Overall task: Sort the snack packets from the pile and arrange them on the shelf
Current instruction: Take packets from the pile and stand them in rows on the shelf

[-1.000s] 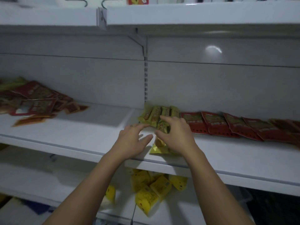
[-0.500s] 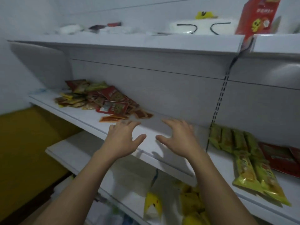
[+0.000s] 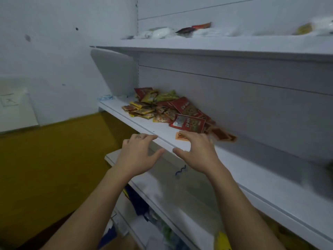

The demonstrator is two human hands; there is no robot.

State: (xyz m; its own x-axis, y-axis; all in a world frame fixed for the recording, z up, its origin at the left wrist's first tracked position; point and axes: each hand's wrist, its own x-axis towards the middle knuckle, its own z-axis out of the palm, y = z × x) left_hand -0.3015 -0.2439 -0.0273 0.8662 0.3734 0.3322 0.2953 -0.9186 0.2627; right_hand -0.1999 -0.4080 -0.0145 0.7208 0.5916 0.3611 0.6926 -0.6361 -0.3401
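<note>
Your left hand [image 3: 138,156] and right hand [image 3: 197,153] hover empty, fingers apart, at the shelf [image 3: 252,177] edge, with the pile [image 3: 167,110] at 12 o'clock seemingly unsorted, so most sorting remains.

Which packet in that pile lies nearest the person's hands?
The small orange packet, flat at the near end of the pile, just beyond the right hand; the others lie farther along the shelf.
</note>
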